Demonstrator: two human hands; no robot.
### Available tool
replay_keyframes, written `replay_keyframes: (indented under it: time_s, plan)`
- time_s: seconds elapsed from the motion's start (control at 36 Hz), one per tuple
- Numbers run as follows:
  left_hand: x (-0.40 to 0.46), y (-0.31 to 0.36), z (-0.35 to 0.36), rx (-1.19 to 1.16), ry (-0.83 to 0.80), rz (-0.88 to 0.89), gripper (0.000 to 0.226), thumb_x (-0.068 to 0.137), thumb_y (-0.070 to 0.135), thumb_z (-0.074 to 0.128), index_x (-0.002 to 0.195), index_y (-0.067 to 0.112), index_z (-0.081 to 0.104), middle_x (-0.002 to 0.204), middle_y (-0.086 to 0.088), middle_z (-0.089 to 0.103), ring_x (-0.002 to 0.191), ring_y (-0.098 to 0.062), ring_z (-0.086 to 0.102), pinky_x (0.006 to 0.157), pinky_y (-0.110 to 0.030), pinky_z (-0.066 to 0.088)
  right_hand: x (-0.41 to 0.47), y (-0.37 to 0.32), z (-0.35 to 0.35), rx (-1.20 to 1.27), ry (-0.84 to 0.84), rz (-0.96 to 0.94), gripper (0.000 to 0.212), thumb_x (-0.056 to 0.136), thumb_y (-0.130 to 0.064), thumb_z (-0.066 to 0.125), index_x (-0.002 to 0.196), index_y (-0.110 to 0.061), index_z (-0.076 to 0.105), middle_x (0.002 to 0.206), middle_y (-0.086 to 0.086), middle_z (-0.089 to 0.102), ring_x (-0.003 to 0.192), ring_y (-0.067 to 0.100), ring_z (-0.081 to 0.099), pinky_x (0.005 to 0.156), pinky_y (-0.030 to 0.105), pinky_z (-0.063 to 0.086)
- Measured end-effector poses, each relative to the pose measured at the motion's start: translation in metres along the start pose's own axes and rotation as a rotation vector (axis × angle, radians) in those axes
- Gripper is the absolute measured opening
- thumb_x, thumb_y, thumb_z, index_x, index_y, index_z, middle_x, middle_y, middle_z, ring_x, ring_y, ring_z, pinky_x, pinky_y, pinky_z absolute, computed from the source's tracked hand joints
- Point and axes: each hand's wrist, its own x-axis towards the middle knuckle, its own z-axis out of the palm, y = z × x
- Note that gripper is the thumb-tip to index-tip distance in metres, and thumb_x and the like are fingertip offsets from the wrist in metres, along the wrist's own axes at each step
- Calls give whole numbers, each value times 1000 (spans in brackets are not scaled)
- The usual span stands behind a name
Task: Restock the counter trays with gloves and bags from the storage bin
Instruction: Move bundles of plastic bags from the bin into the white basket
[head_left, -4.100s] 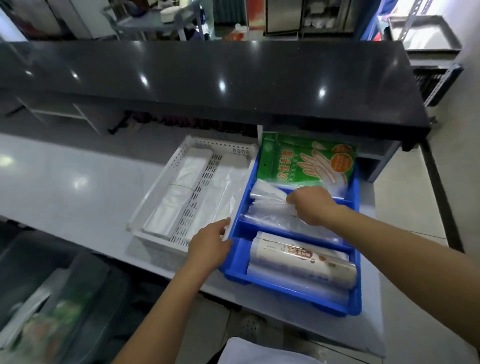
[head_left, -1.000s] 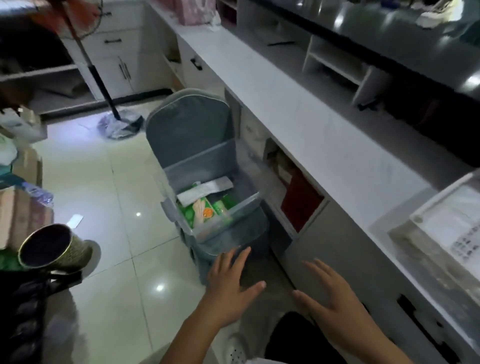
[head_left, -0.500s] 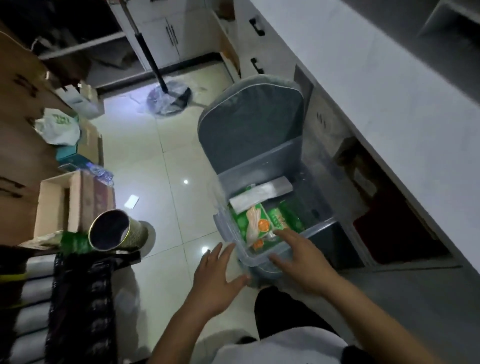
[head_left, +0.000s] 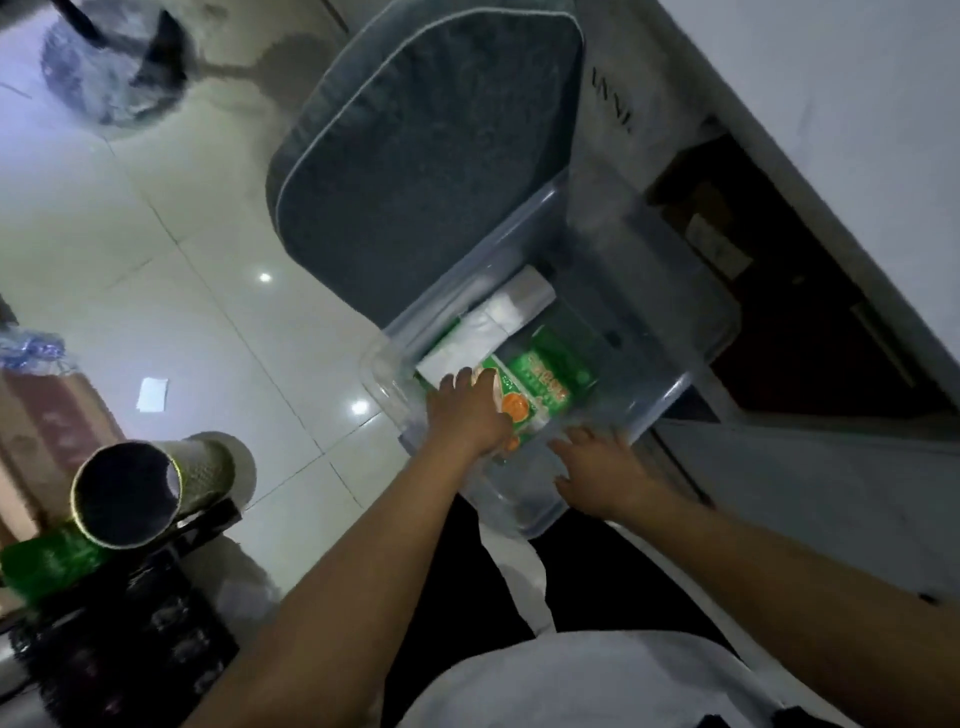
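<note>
A clear storage bin (head_left: 670, 400) stands on the floor beside the counter, its grey lid (head_left: 426, 171) tipped open behind it. Inside lie a green pack of gloves (head_left: 545, 379) and a white folded pack of bags (head_left: 493, 322). My left hand (head_left: 467, 410) reaches down into the bin, and its fingertips touch the near-left end of the green glove pack. My right hand (head_left: 602, 467) rests with spread fingers on the bin's near rim. The counter trays are out of view.
The white counter (head_left: 831, 104) runs along the right, with a dark open cabinet (head_left: 810, 332) beneath it. At the left a cardboard tube (head_left: 130, 493) lies on a black crate (head_left: 119, 649). A fan base (head_left: 114, 78) and a scrap of paper (head_left: 153, 395) are on the tiled floor.
The view has swung from the counter trays down to the bin. In the last half second my left hand went into the bin onto the glove pack, and my right hand drew back to the rim.
</note>
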Motion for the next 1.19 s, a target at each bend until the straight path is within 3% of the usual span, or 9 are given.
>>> replay_keyframes:
  time_s: [0.17, 0.28, 0.36, 0.44, 0.67, 0.81, 0.92, 1.08, 1.19]
  plan:
    - [78, -14, 0, 194, -93, -21, 66, 89, 31, 56, 148, 20, 28, 153, -13, 31, 141, -34, 28, 116, -51, 22, 11, -12, 19, 40, -20, 156, 48, 85, -36, 56, 131, -23, 55, 136, 9, 53, 134, 31, 40, 114, 57, 10]
    - [114, -20, 16, 298, -135, -27, 75, 90, 29, 59, 152, 24, 17, 160, -12, 16, 147, -37, 15, 117, -54, 18, 9, -36, 32, 76, 71, 164, 37, 64, -25, 78, 100, -19, 73, 110, 9, 70, 112, 30, 63, 106, 65, 31]
    - [135, -19, 29, 278, -149, -84, 88, 91, 30, 60, 156, 25, 1, 165, -11, -2, 150, -37, 3, 118, -56, 16, 7, -43, 41, 223, 103, 184, 43, 84, -30, 58, 125, -20, 62, 138, 8, 56, 133, 29, 45, 116, 56, 11]
    - [150, -15, 40, 197, -122, -198, 91, 92, 36, 58, 157, 26, -6, 164, -15, -7, 150, -38, 1, 118, -53, 17, 2, -47, 37, 395, 212, 201, 42, 88, -30, 54, 129, -20, 60, 140, 5, 55, 134, 27, 45, 114, 51, 19]
    - [173, -13, 59, 232, 52, -201, 88, 81, 50, 66, 150, 36, 14, 150, -22, 24, 133, -40, 33, 107, -48, 26, -8, -48, 20, 728, 470, 192, 36, 85, -11, 67, 121, -10, 67, 130, 11, 63, 122, 31, 58, 102, 49, 42]
    - [170, -12, 53, -69, 118, -214, 65, 80, 44, 68, 137, 31, 38, 139, -15, 37, 114, -37, 51, 97, -46, 36, -5, -30, 11, 816, 483, 203, 36, 89, -9, 64, 125, -11, 65, 135, 9, 60, 125, 28, 55, 106, 44, 42]
    - [172, -16, 44, -199, 145, -316, 79, 78, 35, 77, 143, 23, 35, 144, -13, 45, 123, -35, 52, 102, -46, 41, -8, -16, 9, 795, 496, 211, 34, 90, -9, 64, 124, -11, 66, 134, 9, 61, 124, 28, 56, 105, 41, 43]
    - [174, -16, 36, -403, -27, -352, 70, 84, 7, 68, 147, 8, 38, 141, -13, 54, 120, -33, 57, 86, -32, 48, -22, -3, 4, 802, 452, 251, 35, 93, -12, 59, 128, -14, 63, 140, 5, 57, 130, 23, 51, 108, 29, 34]
    - [169, -18, 20, -581, -276, -330, 56, 82, -7, 67, 134, 3, 50, 129, -14, 59, 107, -37, 61, 88, -48, 54, -35, 1, -1, 844, 434, 246, 35, 94, -11, 58, 128, -15, 63, 140, 4, 56, 130, 20, 50, 105, 22, 32]
